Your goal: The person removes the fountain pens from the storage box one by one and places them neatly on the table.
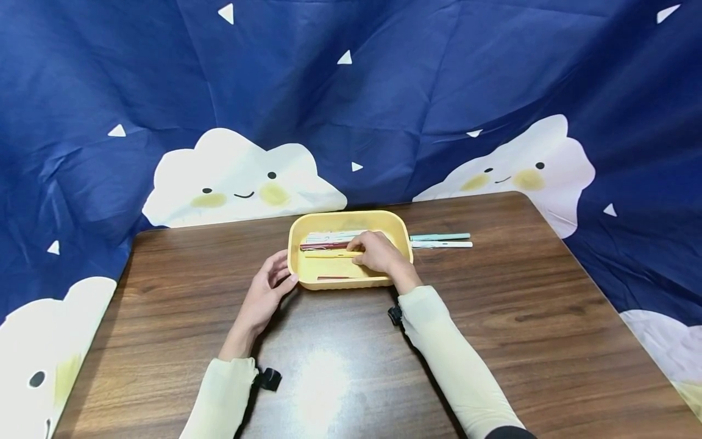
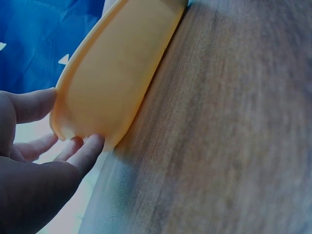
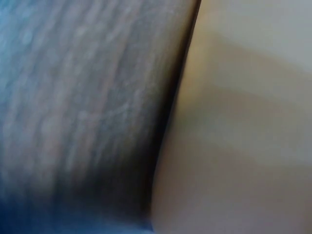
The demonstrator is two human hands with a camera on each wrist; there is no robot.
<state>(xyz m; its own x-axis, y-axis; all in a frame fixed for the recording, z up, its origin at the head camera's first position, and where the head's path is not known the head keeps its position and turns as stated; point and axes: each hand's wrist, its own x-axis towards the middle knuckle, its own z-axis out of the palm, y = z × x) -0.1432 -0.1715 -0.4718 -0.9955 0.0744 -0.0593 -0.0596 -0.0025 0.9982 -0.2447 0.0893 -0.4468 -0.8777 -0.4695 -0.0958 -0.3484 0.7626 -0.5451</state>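
Note:
A yellow plastic basket (image 1: 351, 283) sits near the table's far edge. My left hand (image 1: 268, 291) holds its left end, thumb at the front corner and fingers along the side; the left wrist view shows these fingertips on the basket wall (image 2: 107, 73). Inside the basket, my right hand (image 1: 378, 253) pinches a yellow pen (image 1: 325, 255) lying lengthwise, and covers its right end. Just behind are a dark red pen (image 1: 318, 247) and several whitish pens (image 1: 329, 236). Another red pen (image 1: 331, 278) lies by the front wall. The right wrist view is blurred, with the basket's wall (image 3: 243, 107) filling its right side.
A teal pen (image 1: 441, 236) and a white pen (image 1: 444, 244) lie on the brown wooden table (image 1: 493, 329), to the right of the basket. A blue curtain (image 1: 384, 110) with cloud pictures hangs behind the table.

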